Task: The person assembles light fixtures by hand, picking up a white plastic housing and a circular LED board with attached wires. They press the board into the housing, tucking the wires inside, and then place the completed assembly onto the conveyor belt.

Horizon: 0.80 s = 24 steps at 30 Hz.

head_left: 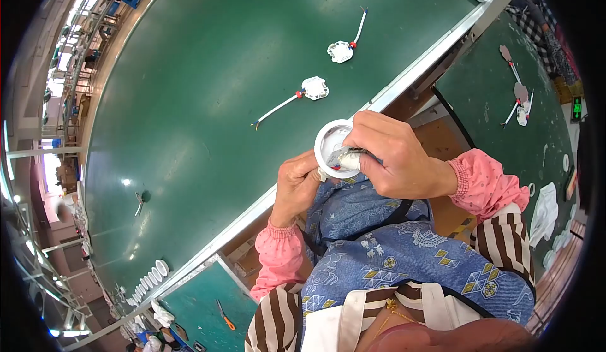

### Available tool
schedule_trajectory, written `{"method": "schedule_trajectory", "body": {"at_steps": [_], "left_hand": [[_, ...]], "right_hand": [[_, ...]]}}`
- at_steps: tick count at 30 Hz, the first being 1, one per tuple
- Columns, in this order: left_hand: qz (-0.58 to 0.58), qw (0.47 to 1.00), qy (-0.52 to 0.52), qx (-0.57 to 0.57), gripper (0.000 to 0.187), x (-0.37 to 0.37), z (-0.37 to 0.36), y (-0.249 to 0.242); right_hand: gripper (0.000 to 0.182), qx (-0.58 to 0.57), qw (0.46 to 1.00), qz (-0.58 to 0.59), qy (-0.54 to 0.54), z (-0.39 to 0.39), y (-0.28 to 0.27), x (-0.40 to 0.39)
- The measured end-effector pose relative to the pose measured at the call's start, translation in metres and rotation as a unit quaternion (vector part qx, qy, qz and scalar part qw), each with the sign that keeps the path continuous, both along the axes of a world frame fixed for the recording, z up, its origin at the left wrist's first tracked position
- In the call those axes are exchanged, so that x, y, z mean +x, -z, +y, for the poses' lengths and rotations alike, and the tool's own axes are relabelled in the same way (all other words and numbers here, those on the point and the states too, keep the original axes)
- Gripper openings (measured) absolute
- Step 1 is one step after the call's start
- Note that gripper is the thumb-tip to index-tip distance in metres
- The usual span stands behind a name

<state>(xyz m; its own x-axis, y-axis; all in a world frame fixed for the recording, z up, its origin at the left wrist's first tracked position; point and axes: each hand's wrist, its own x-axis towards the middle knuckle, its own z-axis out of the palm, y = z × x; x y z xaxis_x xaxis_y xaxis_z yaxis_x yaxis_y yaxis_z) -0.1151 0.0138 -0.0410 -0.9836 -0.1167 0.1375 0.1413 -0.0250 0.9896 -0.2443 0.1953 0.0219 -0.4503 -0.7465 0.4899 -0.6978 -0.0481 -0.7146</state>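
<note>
A round white housing point(327, 136) with a raised rim is held above my lap, near the table's edge. My left hand point(298, 184) grips it from the left side, fingers closed at its lower rim. My right hand point(391, 156) pinches a small pale circuit board point(338, 156) at the housing's opening, thumb and fingers partly hiding it. On the green table beyond lie two white boards, one point(315, 88) with a red piece and a white cable, the other point(341, 51) likewise with a cable.
A row of white round parts point(148, 281) stands at the lower left. Orange-handled scissors point(226, 317) lie on a side surface. More boards point(521, 93) and a white cloth point(544, 213) are on the right table. A metal edge point(410, 74) runs diagonally past my hands.
</note>
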Motion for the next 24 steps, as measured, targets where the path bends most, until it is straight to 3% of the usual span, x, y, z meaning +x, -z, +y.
{"method": "schedule_trajectory", "body": {"at_steps": [3, 7, 10, 12, 15, 24], "left_hand": [[-0.061, 0.996, -0.029, -0.05, 0.019, 0.006, -0.005, 0.002], [-0.006, 0.996, -0.01, -0.087, 0.015, 0.005, -0.001, -0.014], [-0.028, 0.995, 0.0, -0.096, 0.014, 0.008, 0.011, -0.034], [-0.069, 0.994, 0.018, -0.079, 0.015, 0.011, 0.012, -0.047], [-0.029, 0.988, 0.011, -0.152, 0.018, 0.014, 0.014, -0.054], [-0.094, 0.995, 0.017, -0.023, 0.018, 0.032, 0.016, -0.036]], "right_hand": [[0.043, 0.022, 0.999, 0.021, -0.009, 0.003, -0.009, -0.005], [0.076, 0.061, 0.99, 0.113, -0.052, 0.005, -0.033, -0.009], [0.067, 0.12, 0.98, 0.126, -0.097, 0.003, -0.027, -0.006], [0.064, 0.107, 0.984, 0.072, -0.123, -0.002, -0.016, -0.006], [0.056, 0.107, 0.983, 0.013, -0.152, -0.003, -0.011, -0.006], [0.052, 0.101, 0.975, -0.096, -0.171, -0.003, -0.004, -0.003]]}}
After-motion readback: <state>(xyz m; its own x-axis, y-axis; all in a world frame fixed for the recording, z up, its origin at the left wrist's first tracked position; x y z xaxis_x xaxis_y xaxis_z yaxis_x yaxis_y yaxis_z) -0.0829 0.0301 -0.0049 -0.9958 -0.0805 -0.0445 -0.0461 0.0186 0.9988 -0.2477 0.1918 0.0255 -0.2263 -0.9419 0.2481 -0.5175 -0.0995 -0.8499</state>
